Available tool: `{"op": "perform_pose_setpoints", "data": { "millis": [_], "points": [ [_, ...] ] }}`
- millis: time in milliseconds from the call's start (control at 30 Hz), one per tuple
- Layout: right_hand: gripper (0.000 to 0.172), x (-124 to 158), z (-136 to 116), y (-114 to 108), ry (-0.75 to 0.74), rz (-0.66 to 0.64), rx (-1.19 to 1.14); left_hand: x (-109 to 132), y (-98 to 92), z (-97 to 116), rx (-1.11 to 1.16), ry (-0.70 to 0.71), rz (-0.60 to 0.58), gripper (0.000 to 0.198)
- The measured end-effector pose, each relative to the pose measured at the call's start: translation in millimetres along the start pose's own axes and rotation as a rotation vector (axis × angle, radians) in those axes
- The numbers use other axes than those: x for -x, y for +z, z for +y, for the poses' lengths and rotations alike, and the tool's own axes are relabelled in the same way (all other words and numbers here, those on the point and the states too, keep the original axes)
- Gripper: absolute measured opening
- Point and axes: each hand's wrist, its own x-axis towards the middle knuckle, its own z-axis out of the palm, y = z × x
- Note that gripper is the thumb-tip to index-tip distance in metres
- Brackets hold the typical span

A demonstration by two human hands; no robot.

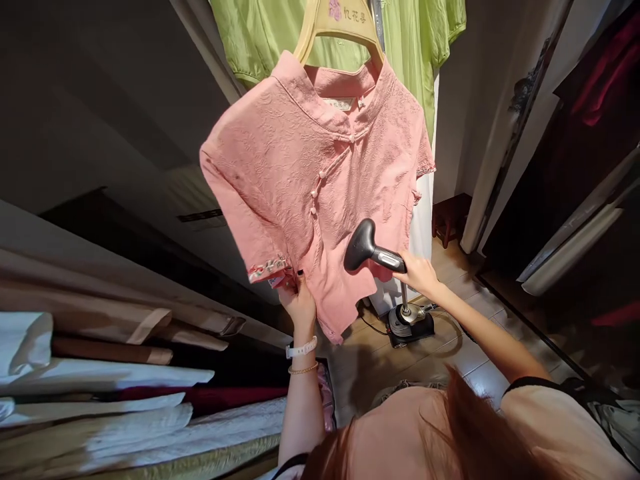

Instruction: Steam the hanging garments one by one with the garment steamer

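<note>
A pink short-sleeved blouse (290, 140) with knotted buttons and embroidered cuffs hangs from a cream hanger (345, 20). My left hand (300, 307) is closed on the blouse's side edge, just below the embroidered sleeve cuff, with the thumb in front of the cloth. In my right hand (420, 272) is the handle of a black garment steamer head (361, 245), its broad face turned toward the lower front of the blouse. Whether it touches the fabric I cannot tell. The lower part of the blouse is creased and gathered.
Behind the blouse hangs a light green garment (410, 53). The steamer's base (411, 325) stands on the tiled floor with its pole and a cord. Folded or hung clothes (125, 373) line the left, dark garments (565, 153) the right. A small wooden stool (450, 217) stands behind.
</note>
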Motion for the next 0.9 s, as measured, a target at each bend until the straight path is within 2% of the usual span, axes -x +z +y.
{"op": "perform_pose_setpoints", "data": {
  "millis": [100, 233, 433, 567, 700, 767, 900],
  "points": [
    [0.046, 31, 13, 17, 0.058, 0.003, -0.05, -6, -1.4, -5, -0.052, -0.001, 0.023, 0.034],
    [0.047, 79, 28, 33, 0.205, 0.039, -0.101, -9, 3.6, -6, -0.055, 0.01, 0.064, 0.039],
    [0.047, 133, 36, 35, 0.415, 0.158, -0.213, -13, 21.3, -22, -0.074, -0.02, 0.058, 0.039],
    [0.05, 147, 32, 25, 0.549, 0.196, -0.28, -31, 38.5, -37, -0.042, -0.063, 0.028, 0.035],
    [0.052, 151, 23, 15, 0.64, 0.243, -0.375, -48, 56.5, -46, 0.096, -0.147, -0.084, 0.039],
    [0.053, 151, 20, 11, 0.656, 0.269, -0.41, -48, 63.3, -49, 0.142, -0.208, -0.108, 0.043],
    [0.049, 150, 15, 4, 0.596, 0.309, -0.534, -33, 72.9, -60, 0.152, -0.286, -0.06, 0.038]
  ]
}}
